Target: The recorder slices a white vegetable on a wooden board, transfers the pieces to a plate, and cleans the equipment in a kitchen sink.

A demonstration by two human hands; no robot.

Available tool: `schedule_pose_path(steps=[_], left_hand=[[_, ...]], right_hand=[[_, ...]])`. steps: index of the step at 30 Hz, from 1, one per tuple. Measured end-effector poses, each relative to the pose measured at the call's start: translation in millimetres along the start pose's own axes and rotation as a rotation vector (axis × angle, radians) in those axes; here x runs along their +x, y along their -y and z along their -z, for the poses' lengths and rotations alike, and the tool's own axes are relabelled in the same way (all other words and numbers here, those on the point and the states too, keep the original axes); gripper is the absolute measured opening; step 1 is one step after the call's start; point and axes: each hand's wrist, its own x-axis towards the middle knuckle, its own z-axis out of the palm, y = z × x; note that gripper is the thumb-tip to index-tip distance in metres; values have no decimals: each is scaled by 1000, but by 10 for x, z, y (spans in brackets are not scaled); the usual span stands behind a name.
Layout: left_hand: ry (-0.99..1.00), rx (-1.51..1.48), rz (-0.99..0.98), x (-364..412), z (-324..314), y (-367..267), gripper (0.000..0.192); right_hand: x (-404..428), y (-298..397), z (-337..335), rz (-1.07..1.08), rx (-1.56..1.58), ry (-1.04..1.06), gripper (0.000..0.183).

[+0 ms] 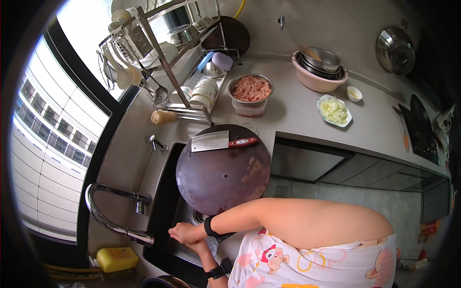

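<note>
Over the dark sink [165, 230] my right hand [185, 233] presses against my left hand [198, 246], its fingers curled. The left hand is mostly hidden beneath it, and whether anything lies between the palms does not show. The chrome faucet [142, 237] ends just left of both hands; no running water is visible. Beyond my right wrist, a round chopping board [219, 180] lies across the sink's edge. A cleaver [210, 141] with a red handle rests flat on the board. Under my wrists a piece of clear plastic [212, 245] is partly visible near the drain [198, 217].
Minced meat fills a metal bowl [251, 88] set on a plastic container [249, 108]. Sliced pale vegetable sits on a plate [333, 111], near a small white bowl [354, 93] and a pink basin [317, 84]. A dish rack [165, 61] and a yellow bottle [118, 259] flank the sink.
</note>
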Motion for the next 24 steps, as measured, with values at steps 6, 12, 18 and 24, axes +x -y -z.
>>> schedule_pose_path(steps=[6, 12, 18, 24], left_hand=[[44, 22, -31, 182, 151, -144, 16], [333, -256, 258, -51, 522, -575, 38], [396, -567, 217, -178, 574, -828, 58], [331, -567, 175, -146, 552, -667, 47]], right_hand=[[44, -60, -53, 167, -131, -85, 30], [379, -231, 434, -487, 434, 635, 28], [316, -87, 497, -361, 375, 697, 38], [393, -164, 449, -48, 126, 482, 34]])
